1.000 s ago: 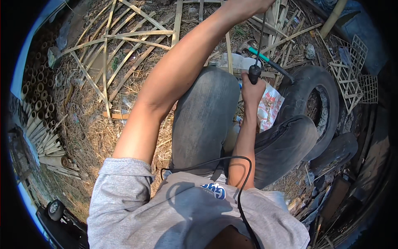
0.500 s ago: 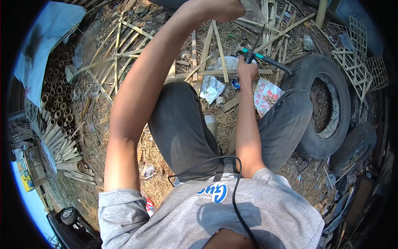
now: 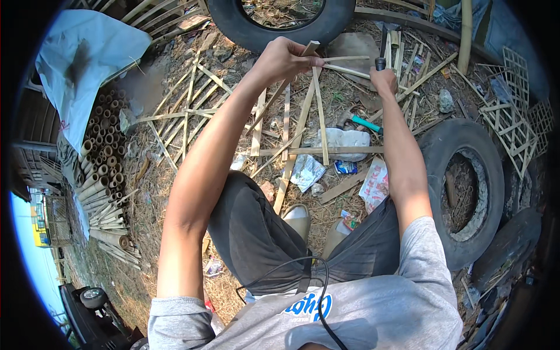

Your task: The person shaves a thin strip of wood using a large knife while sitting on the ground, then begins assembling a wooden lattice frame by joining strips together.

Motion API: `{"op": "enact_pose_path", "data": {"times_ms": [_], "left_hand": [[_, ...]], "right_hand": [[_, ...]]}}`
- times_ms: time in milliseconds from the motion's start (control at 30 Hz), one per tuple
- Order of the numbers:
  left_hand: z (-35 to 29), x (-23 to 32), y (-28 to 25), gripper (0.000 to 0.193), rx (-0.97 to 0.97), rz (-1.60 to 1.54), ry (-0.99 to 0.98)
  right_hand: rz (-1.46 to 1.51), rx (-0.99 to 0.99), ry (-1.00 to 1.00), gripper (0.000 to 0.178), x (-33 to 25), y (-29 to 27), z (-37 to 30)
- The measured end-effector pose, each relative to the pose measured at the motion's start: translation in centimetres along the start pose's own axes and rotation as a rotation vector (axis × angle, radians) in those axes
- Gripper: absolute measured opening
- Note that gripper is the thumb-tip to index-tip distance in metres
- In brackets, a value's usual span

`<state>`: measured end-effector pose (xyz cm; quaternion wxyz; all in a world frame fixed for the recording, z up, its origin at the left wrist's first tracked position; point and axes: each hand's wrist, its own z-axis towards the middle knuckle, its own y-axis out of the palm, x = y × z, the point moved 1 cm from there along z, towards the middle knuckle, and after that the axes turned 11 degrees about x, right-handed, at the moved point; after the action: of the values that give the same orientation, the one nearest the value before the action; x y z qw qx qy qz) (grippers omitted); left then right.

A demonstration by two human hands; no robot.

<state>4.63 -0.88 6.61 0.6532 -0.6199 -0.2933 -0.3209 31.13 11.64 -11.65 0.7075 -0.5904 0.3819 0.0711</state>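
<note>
Far ahead of my knees, my left hand (image 3: 286, 60) is closed around a flat bamboo strip (image 3: 269, 107) that slants down toward me. A thinner pale strip (image 3: 345, 70) stretches from its fingertips toward my right hand. My right hand (image 3: 383, 80) grips a knife (image 3: 381, 63) by its dark handle, blade pointing up and away. Below the right wrist, a tool with a teal handle (image 3: 367, 124) lies on the ground by a pale stone block (image 3: 344, 143), partly hidden by my forearm. Crossed bamboo strips (image 3: 300, 137) lie beneath my hands.
A tyre (image 3: 493, 192) lies on the right, another tyre (image 3: 236, 29) at the far side. Stacked bamboo tubes (image 3: 102, 157) stand at left beside a pale sheet (image 3: 87, 64). Woven bamboo lattices (image 3: 507, 134) lean at right. Plastic wrappers (image 3: 307, 172) litter the straw-covered ground.
My right hand has lifted the knife forward, away from the teal-handled tool. The left hand, earlier at the top edge, now shows fully with bamboo strips. The view has tilted farther ahead.
</note>
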Motion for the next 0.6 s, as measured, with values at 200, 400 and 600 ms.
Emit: {"op": "enact_pose_path", "data": {"times_ms": [200, 400, 600], "left_hand": [[7.5, 3.4, -3.5, 0.045, 0.035, -0.18, 0.048], [15.9, -1.9, 2.9, 0.04, 0.077, -0.967, -0.223], [17.0, -12.3, 19.2, 0.063, 0.154, -1.001, -0.516]], "right_hand": [[-0.191, -0.038, -0.249, 0.056, 4.9, -0.5, 5.6], [-0.268, 0.008, -0.295, 0.053, 7.9, 3.0, 8.4], [-0.338, -0.079, -0.175, 0.053, 13.0, 6.8, 8.0]]}}
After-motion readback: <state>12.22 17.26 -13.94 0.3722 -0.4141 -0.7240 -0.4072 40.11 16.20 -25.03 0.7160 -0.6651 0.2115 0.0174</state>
